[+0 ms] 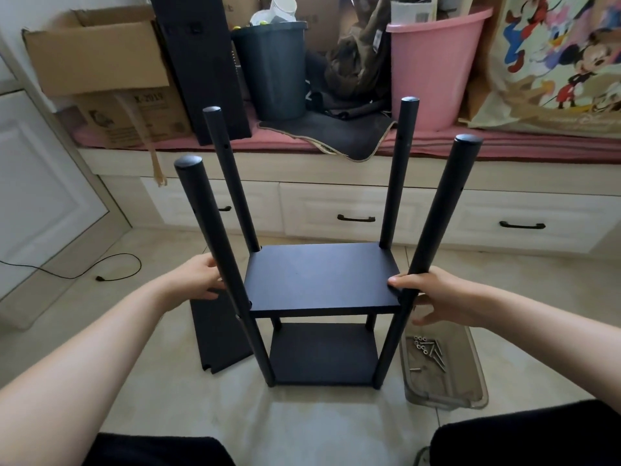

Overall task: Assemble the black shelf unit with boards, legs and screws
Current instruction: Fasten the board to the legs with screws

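Black, half-built shelf unit [319,284] stands on the beige tiled floor [174,391]. The left hand [198,277] grips its near left leg [218,260]; the right hand [433,294] grips the near right leg [433,227]. Steel screws [428,351] lie in a clear plastic tray [470,375] just right, a spare black board [221,334] left.

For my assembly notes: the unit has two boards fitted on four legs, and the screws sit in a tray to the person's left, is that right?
Not quite: the tray with the screws lies on the floor to the person's right, beside the right hand, as the head view shows. The unit does have two boards, upper and lower, on four legs.
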Action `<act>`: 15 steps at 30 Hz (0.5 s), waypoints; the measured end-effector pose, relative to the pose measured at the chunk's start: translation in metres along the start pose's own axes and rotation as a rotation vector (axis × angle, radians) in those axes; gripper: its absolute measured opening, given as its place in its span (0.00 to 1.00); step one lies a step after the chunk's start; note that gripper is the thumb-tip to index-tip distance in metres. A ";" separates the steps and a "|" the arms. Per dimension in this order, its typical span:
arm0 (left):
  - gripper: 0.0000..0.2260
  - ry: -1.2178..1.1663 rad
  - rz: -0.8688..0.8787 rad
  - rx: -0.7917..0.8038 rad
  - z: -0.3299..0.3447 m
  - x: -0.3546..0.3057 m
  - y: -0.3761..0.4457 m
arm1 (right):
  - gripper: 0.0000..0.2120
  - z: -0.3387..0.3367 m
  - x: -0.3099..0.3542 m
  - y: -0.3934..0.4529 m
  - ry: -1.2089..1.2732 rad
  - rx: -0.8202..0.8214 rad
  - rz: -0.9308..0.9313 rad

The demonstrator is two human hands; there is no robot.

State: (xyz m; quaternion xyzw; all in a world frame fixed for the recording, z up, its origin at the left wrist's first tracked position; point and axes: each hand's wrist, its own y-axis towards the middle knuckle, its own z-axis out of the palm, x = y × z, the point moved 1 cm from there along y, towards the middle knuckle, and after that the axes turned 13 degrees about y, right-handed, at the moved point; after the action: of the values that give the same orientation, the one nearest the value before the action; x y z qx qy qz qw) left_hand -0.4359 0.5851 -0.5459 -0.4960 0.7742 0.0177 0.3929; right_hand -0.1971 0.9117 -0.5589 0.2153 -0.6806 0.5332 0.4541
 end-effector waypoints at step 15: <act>0.29 -0.014 0.076 -0.126 0.032 -0.017 0.059 | 0.11 -0.007 -0.006 0.006 -0.071 -0.029 -0.063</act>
State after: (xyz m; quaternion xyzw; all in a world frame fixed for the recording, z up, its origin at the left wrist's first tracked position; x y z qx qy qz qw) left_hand -0.4595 0.6415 -0.5790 -0.4899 0.7871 0.0846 0.3653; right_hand -0.1962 0.9185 -0.5674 0.2490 -0.6967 0.5008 0.4492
